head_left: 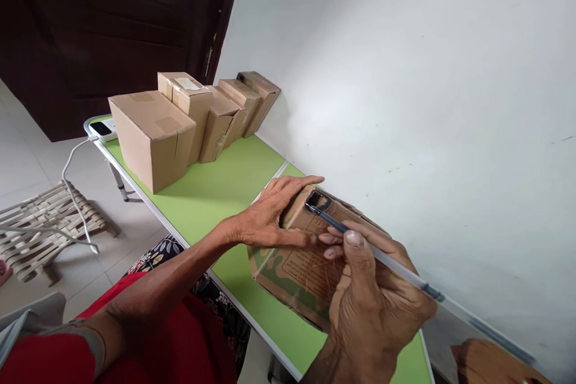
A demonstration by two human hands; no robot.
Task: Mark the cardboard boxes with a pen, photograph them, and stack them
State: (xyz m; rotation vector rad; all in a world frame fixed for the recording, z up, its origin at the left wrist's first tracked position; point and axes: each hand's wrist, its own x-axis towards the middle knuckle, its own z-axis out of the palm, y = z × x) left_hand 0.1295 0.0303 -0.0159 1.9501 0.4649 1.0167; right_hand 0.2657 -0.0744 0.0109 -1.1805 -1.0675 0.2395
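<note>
A brown cardboard box (310, 264) with green print and lines of text lies on the green table near the wall. My left hand (274, 216) spans its left end, thumb pressed on the printed side and fingers over the far edge, gripping it. In my right hand (373, 288) is a long, clear-barrelled pen (335, 223), pinched between thumb and fingers. The pen's tip meets or nearly meets a small black-edged square (318, 199) at the box's upper corner. Whether that square is a hole or dark ink I cannot tell.
Several plain cardboard boxes (157, 132) stand in a row at the table's far end. Beside them lies a white device (102, 129) with a cable hanging down. A woven stool (49, 228) stands on the floor at left. The white wall (427, 102) borders the table.
</note>
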